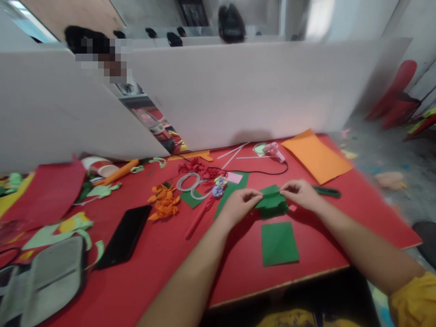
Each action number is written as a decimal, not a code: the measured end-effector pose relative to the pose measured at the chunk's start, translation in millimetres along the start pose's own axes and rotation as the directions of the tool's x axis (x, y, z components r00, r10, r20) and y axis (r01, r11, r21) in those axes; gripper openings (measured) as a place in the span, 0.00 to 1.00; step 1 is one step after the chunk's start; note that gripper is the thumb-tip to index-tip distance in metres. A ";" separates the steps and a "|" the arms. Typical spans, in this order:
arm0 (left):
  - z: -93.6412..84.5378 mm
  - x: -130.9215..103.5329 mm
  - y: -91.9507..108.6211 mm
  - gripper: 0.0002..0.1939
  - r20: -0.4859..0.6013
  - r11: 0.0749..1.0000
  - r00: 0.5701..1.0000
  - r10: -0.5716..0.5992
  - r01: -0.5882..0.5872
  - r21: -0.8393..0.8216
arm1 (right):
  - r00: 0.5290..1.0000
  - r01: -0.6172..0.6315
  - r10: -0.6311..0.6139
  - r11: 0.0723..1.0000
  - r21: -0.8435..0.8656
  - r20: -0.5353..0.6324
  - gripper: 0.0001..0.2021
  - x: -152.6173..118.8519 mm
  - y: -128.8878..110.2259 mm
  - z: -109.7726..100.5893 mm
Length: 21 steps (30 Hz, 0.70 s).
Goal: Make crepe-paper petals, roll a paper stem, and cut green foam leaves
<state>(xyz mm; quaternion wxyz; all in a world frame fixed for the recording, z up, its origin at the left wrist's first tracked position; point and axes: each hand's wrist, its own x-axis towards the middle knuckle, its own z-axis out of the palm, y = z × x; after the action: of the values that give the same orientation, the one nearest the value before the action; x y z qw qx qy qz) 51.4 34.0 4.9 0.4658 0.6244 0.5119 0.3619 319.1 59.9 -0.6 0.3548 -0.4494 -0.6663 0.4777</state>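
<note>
A piece of green paper (pixel 272 203) with a fold along its top edge is held up between my two hands. My left hand (pixel 241 204) pinches its upper left corner between thumb and fingers. At the upper right corner, my right hand (pixel 299 194) pinches it the same way. Just below, nearer the table's front edge, a flat green square (pixel 279 244) lies on the red table (pixel 245 268). Behind my left hand lies a larger green sheet (pixel 238 184). A green-handled tool (pixel 327 191) is partly hidden by my right hand.
A pink glue gun (pixel 274 152) with a black cord and an orange sheet (pixel 313 156) lie behind my hands. Left are paper flowers (pixel 218 186), orange paper pieces (pixel 164 202), a black phone (pixel 126 236) and a grey case (pixel 54 281). A white partition (pixel 255 91) stands behind.
</note>
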 end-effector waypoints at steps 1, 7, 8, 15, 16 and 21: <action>0.8 -0.1 -0.8 0.18 -0.011 1.000 1.000 -0.001 0.001 -0.017 | 0.999 0.029 -0.030 0.999 -0.033 -0.012 0.13 -1.4 -2.4 -0.2; 9.2 -1.9 -3.9 0.20 -0.041 0.991 0.999 -0.028 0.023 -0.128 | 0.909 0.416 -0.404 0.891 -0.183 0.102 0.16 -11.1 -17.2 0.7; 10.9 -2.1 -3.8 0.19 -0.041 0.990 0.999 -0.002 -0.004 -0.141 | 0.904 0.428 -0.416 0.881 -0.202 0.102 0.12 -11.1 -16.6 2.0; 17.8 -10.2 13.4 0.13 -0.021 0.993 0.993 0.116 -0.116 0.004 | 0.912 0.404 -0.408 0.887 -0.224 0.027 0.04 -5.4 -5.9 6.0; 18.2 -11.8 16.2 0.11 -0.021 0.989 0.990 0.140 -0.139 0.058 | 0.909 0.415 -0.415 0.883 -0.219 0.047 0.04 -6.1 -7.1 5.6; 23.2 -13.9 15.5 0.10 -0.013 0.989 0.994 0.106 -0.104 0.101 | 0.900 0.434 -0.417 0.886 -0.163 0.128 0.05 -15.3 -16.9 10.2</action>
<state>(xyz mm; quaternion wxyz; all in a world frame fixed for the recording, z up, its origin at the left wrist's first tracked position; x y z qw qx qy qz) 74.7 14.9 12.9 0.4093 0.6699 0.5001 0.3655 310.8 39.9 11.9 0.3769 -0.3020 -0.8057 0.3429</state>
